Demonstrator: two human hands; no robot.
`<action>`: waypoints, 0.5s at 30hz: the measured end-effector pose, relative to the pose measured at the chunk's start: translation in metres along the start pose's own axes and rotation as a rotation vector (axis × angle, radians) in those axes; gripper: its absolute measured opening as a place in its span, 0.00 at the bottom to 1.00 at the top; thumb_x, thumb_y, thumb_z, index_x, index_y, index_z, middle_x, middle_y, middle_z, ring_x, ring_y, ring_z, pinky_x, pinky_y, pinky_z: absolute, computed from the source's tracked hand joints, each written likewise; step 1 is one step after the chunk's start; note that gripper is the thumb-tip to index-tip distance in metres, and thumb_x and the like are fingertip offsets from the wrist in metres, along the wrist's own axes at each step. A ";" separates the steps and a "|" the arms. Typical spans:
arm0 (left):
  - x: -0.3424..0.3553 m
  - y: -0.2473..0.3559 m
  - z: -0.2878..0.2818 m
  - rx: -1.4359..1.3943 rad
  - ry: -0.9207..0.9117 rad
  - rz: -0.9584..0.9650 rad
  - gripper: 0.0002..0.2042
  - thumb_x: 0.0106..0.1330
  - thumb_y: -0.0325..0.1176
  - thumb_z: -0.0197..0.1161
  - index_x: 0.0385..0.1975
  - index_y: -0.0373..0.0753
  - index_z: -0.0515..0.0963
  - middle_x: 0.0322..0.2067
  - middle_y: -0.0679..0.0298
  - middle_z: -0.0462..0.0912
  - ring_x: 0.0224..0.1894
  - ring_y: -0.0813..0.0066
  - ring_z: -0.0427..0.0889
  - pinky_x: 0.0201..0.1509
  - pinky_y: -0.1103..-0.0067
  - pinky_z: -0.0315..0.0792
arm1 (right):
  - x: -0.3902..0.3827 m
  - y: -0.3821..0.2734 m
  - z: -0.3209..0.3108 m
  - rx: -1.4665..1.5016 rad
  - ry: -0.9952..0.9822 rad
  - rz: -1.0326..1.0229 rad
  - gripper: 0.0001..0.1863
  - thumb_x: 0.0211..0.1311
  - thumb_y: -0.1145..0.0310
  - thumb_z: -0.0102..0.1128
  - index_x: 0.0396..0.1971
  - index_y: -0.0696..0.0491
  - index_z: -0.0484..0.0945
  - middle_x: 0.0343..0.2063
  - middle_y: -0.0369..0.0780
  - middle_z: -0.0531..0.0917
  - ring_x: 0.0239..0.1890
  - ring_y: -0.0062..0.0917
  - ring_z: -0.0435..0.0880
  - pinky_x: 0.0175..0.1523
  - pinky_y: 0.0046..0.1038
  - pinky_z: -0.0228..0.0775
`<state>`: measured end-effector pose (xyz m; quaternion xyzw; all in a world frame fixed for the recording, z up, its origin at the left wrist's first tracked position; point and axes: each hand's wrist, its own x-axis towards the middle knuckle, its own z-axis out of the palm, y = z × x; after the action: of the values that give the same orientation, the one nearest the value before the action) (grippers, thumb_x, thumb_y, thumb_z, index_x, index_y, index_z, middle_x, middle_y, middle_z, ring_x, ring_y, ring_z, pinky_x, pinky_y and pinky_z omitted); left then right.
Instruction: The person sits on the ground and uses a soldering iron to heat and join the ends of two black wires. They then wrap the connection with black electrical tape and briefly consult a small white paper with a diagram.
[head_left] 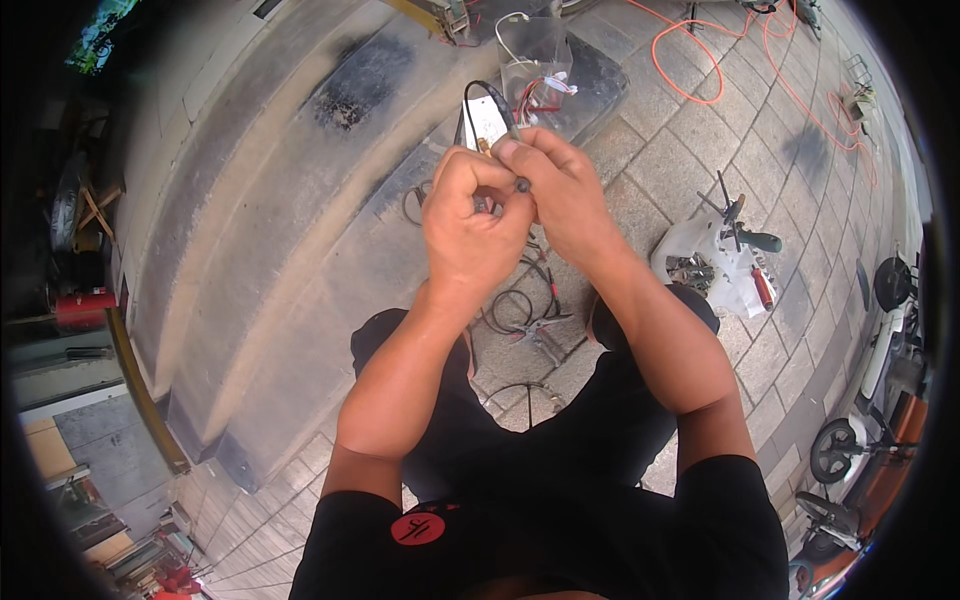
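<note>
My left hand [465, 215] and my right hand [565, 195] meet in front of me, both closed with thumbs and fingertips pinched together. Between them is a black cable [472, 92], which arches up beyond my fingers and bends back down to my right hand. A small dark round end [522, 185] shows between the thumbs. Just past my fingers stands a white flat-faced piece [486, 122] with brass-coloured bits at its lower edge, partly hidden by my hands. Exactly how the fingers grip the cable is partly covered.
A clear container [535, 48] with coloured wires stands on the dark step ahead. Pliers [540, 335] and cables lie on the paving between my feet. Tools, including a red-handled screwdriver [763, 288], rest on a white bag [735, 292] at right. An orange hose [655, 55] curls farther off.
</note>
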<state>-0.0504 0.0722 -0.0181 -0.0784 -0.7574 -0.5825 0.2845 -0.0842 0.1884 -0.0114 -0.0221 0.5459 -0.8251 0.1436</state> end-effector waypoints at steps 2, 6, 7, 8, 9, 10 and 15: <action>0.000 0.000 0.000 0.007 -0.002 0.001 0.13 0.52 0.16 0.69 0.28 0.38 0.72 0.28 0.64 0.76 0.27 0.74 0.78 0.31 0.77 0.73 | 0.001 0.001 0.000 -0.001 -0.001 0.007 0.12 0.73 0.63 0.61 0.38 0.57 0.80 0.24 0.31 0.79 0.21 0.11 0.74 0.24 0.19 0.65; 0.000 0.001 -0.001 0.005 -0.001 -0.002 0.12 0.53 0.16 0.69 0.28 0.38 0.72 0.28 0.64 0.76 0.27 0.75 0.78 0.31 0.77 0.73 | 0.001 0.001 0.001 0.005 0.002 0.005 0.12 0.73 0.63 0.61 0.38 0.57 0.80 0.24 0.31 0.79 0.21 0.10 0.73 0.23 0.18 0.64; 0.001 0.002 -0.001 0.010 -0.001 0.001 0.12 0.53 0.16 0.69 0.28 0.38 0.72 0.28 0.63 0.76 0.27 0.75 0.78 0.30 0.77 0.73 | 0.001 0.001 0.001 0.010 0.000 0.007 0.11 0.73 0.63 0.61 0.38 0.57 0.80 0.24 0.31 0.79 0.21 0.10 0.73 0.23 0.18 0.64; 0.000 0.002 -0.002 0.020 -0.021 0.008 0.12 0.54 0.15 0.68 0.30 0.38 0.72 0.30 0.64 0.76 0.29 0.77 0.78 0.32 0.79 0.73 | 0.001 0.002 0.001 0.014 -0.001 0.010 0.11 0.73 0.63 0.61 0.37 0.57 0.81 0.24 0.31 0.79 0.21 0.10 0.73 0.23 0.18 0.64; 0.000 0.001 -0.004 0.031 -0.041 0.016 0.12 0.55 0.13 0.67 0.31 0.37 0.73 0.32 0.65 0.76 0.31 0.80 0.77 0.33 0.80 0.74 | 0.002 0.002 0.001 0.010 0.000 0.006 0.11 0.73 0.63 0.61 0.37 0.56 0.80 0.24 0.31 0.79 0.21 0.10 0.73 0.23 0.18 0.64; -0.001 0.001 -0.004 0.042 -0.060 0.023 0.12 0.56 0.12 0.66 0.33 0.37 0.73 0.34 0.66 0.76 0.32 0.82 0.77 0.35 0.82 0.74 | 0.002 0.003 0.001 0.006 0.000 0.002 0.11 0.73 0.63 0.61 0.37 0.56 0.80 0.24 0.31 0.79 0.21 0.10 0.73 0.23 0.18 0.64; -0.001 -0.001 -0.004 0.022 -0.044 0.020 0.12 0.56 0.12 0.65 0.32 0.37 0.72 0.33 0.66 0.76 0.31 0.83 0.76 0.34 0.83 0.74 | 0.002 0.003 0.003 0.027 -0.003 0.009 0.11 0.74 0.63 0.61 0.37 0.55 0.80 0.24 0.31 0.79 0.21 0.10 0.73 0.23 0.18 0.64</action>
<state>-0.0485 0.0686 -0.0186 -0.0954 -0.7690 -0.5693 0.2745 -0.0850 0.1839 -0.0130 -0.0190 0.5345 -0.8318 0.1484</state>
